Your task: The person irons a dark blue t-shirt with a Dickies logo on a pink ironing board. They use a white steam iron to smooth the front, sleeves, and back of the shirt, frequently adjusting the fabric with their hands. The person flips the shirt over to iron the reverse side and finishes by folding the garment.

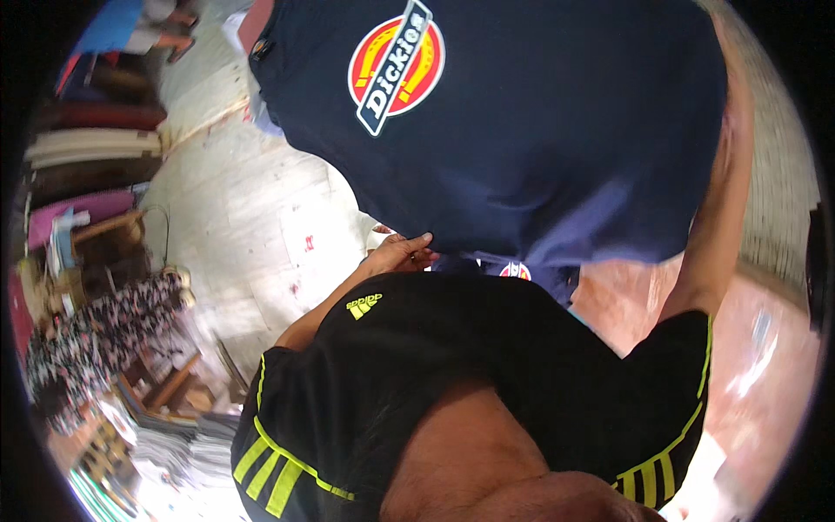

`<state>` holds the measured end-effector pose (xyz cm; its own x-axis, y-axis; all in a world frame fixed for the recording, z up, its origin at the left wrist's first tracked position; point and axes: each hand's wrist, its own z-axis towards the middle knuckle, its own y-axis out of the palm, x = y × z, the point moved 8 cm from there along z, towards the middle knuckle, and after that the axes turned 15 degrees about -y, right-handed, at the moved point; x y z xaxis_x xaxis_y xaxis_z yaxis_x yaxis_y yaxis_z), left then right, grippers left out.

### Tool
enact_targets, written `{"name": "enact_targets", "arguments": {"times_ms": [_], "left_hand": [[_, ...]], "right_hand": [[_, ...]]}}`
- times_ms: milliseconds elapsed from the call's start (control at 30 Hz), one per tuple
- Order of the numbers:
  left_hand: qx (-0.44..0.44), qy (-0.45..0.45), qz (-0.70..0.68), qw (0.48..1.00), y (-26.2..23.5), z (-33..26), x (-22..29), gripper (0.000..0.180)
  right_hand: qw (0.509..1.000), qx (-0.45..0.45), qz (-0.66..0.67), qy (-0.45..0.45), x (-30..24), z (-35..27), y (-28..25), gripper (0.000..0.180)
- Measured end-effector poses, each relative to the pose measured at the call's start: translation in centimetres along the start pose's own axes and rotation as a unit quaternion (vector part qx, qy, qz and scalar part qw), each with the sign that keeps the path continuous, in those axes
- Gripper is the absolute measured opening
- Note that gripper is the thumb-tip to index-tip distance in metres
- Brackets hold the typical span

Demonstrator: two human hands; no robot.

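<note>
Head cam: left hand (402, 253) fingers curled, gripping navy shirt (522, 130).

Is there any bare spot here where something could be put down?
The pale stone floor, between the dark navy garment and the wooden furniture on the left, looks bare. A reddish surface shows beside the right arm. The lower left is crowded with stacked papers and patterned cloth. The left hand touches the garment's hem; the right hand is hidden.
</note>
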<state>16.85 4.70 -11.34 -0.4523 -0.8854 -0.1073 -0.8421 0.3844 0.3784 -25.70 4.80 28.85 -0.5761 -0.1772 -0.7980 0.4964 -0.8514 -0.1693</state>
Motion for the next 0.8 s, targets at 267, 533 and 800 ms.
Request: {"name": "enact_targets", "arguments": {"times_ms": [267,533,800], "left_hand": [[-0.242,0.334,0.097,0.906,-1.2,-17.5,9.0,0.029],[-0.193,0.777,0.235,0.551,4.4,-42.3,19.2,0.055],[-0.176,0.763,0.267,0.562,17.5,-51.8,29.5,0.036]], "right_hand": [[0.983,0.051,-0.136,-0.109,-13.0,-3.3,-2.2,0.056],[0.937,0.179,-0.294,-0.06,-19.7,-11.1,-19.1,0.057],[0.904,0.259,-0.339,0.028,-15.2,-14.2,-32.6,0.057]]}}
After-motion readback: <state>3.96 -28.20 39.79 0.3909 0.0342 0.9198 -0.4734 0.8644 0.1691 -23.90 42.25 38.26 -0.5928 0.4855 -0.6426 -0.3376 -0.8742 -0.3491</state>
